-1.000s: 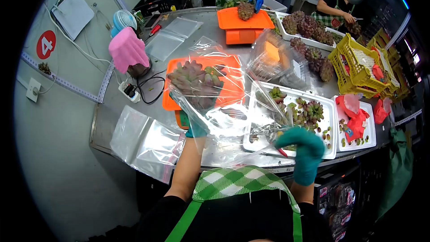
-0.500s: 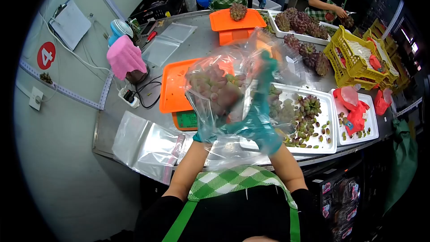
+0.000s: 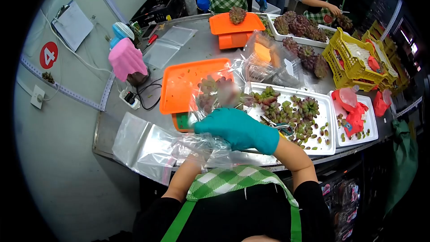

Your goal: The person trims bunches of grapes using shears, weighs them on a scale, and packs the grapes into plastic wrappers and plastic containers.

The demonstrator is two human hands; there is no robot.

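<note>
A clear plastic bag with a bunch of grapes in it is in front of me, partly over the orange scale. My right hand, in a teal glove, reaches across to the left with its fingers curled round the gathered bag below the grapes. My left hand is hidden behind the right glove and the plastic; only its forearm shows plainly, so its fingers cannot be made out. Close by on the right, a white tray holds grape bunches, loose grapes and a pair of scissors.
Flat plastic bags lie at the near left edge. Clear plastic boxes stand behind the white tray. Yellow crates and a smaller tray are to the right. Across the table, a co-worker's blue-gloved hand is near another orange scale.
My right hand has swung from raised and spread beside the bag down and left onto its gathered plastic. The bag has sunk and bunched up. My left glove has gone out of sight.
</note>
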